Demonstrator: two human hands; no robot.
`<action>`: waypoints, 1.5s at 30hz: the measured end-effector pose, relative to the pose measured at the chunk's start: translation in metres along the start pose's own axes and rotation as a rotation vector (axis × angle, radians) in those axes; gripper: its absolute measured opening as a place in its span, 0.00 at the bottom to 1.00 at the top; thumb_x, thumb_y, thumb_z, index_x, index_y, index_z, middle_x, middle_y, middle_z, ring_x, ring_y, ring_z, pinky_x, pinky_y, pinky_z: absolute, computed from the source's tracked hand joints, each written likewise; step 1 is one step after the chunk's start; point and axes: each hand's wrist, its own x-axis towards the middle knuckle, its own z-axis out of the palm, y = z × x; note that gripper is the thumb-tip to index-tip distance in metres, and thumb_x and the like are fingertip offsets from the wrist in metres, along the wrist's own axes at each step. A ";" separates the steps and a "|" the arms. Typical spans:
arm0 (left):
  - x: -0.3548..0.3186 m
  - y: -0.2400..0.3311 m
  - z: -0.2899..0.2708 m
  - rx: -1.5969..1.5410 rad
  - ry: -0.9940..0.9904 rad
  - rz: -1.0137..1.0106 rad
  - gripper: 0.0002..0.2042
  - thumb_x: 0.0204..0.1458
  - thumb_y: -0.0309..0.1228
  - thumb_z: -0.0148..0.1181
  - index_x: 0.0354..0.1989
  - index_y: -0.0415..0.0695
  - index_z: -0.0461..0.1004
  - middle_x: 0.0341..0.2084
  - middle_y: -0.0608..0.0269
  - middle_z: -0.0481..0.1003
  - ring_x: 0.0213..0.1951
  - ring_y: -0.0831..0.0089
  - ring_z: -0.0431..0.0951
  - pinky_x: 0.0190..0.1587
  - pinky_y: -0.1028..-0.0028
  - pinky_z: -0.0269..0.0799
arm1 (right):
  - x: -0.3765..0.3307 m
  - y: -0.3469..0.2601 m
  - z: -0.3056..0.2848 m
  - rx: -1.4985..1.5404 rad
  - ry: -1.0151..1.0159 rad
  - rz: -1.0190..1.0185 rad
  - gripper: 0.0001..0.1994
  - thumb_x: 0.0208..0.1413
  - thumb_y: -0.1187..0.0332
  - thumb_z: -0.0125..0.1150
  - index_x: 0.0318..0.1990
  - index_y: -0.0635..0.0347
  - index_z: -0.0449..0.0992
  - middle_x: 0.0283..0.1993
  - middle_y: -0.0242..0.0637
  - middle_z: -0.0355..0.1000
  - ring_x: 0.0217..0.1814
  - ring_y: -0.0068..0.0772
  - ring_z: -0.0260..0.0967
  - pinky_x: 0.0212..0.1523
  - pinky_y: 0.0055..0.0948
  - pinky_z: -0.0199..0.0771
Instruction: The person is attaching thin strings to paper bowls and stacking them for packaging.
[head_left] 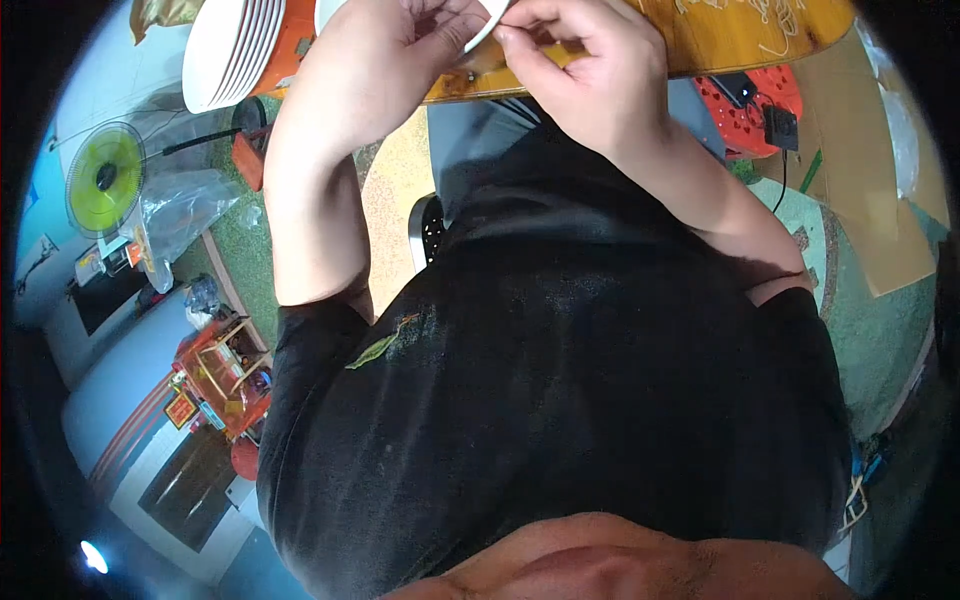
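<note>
At the top of the view, both my hands work over the near edge of a wooden table (pixel 705 45). My left hand (pixel 440 30) is closed around a white curved rim, apparently a paper bowl (pixel 487 28), most of which lies outside the picture. My right hand (pixel 605 55) pinches the same rim between thumb and fingers. Left of my left wrist, a stack of nested white paper bowls (pixel 232 50) with orange outsides lies tilted. Another white rim (pixel 326 12) shows beside my left forearm. Thin pale strands (pixel 782 25) lie loose at the table's right end.
Below the table on the right are a red patterned stool (pixel 755 110), a black adapter with a cable (pixel 780 128) and cardboard sheets (pixel 865 170). A green fan (pixel 105 175), clear plastic bags (pixel 185 215) and a red shelf unit (pixel 225 375) stand to the left.
</note>
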 end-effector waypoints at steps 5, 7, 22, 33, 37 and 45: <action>-0.008 0.004 0.003 0.144 0.135 0.072 0.02 0.59 0.19 0.60 0.37 0.34 0.75 0.27 0.53 0.78 0.30 0.67 0.78 0.36 0.70 0.73 | -0.001 0.006 0.012 0.631 0.204 0.257 0.09 0.59 0.88 0.60 0.40 0.64 0.70 0.39 0.37 0.75 0.38 0.26 0.76 0.40 0.25 0.79; -0.010 0.008 0.004 0.120 0.145 -0.016 0.02 0.58 0.19 0.60 0.37 0.34 0.74 0.31 0.48 0.78 0.33 0.62 0.79 0.37 0.68 0.73 | 0.013 0.023 0.023 1.211 0.229 0.042 0.10 0.61 0.86 0.60 0.37 0.61 0.67 0.39 0.37 0.74 0.43 0.26 0.75 0.48 0.25 0.76; -0.016 0.005 0.008 -0.058 0.193 0.126 0.02 0.60 0.17 0.55 0.38 0.35 0.70 0.28 0.52 0.74 0.31 0.64 0.74 0.36 0.70 0.71 | 0.017 0.017 0.010 0.992 -0.074 0.026 0.13 0.60 0.86 0.59 0.33 0.59 0.62 0.35 0.35 0.73 0.37 0.17 0.68 0.40 0.21 0.71; -0.014 -0.015 0.025 0.226 0.499 0.446 0.07 0.52 0.15 0.58 0.38 0.35 0.69 0.29 0.43 0.71 0.34 0.43 0.75 0.37 0.59 0.71 | 0.029 -0.035 -0.006 0.366 -0.131 0.386 0.15 0.57 0.88 0.61 0.33 0.60 0.61 0.32 0.33 0.70 0.34 0.17 0.67 0.35 0.21 0.70; -0.015 -0.007 0.029 0.287 0.517 0.489 0.07 0.51 0.14 0.58 0.36 0.36 0.68 0.30 0.42 0.71 0.34 0.40 0.74 0.36 0.57 0.70 | 0.027 -0.032 -0.009 0.190 -0.118 0.269 0.14 0.56 0.90 0.60 0.32 0.62 0.61 0.32 0.35 0.69 0.33 0.21 0.67 0.33 0.25 0.70; -0.016 -0.008 0.040 -0.055 0.492 0.443 0.18 0.56 0.18 0.63 0.53 0.35 0.67 0.30 0.53 0.70 0.31 0.66 0.72 0.35 0.70 0.70 | 0.013 -0.017 0.003 0.295 -0.058 0.236 0.14 0.57 0.92 0.53 0.37 0.63 0.59 0.31 0.36 0.62 0.33 0.24 0.64 0.36 0.26 0.68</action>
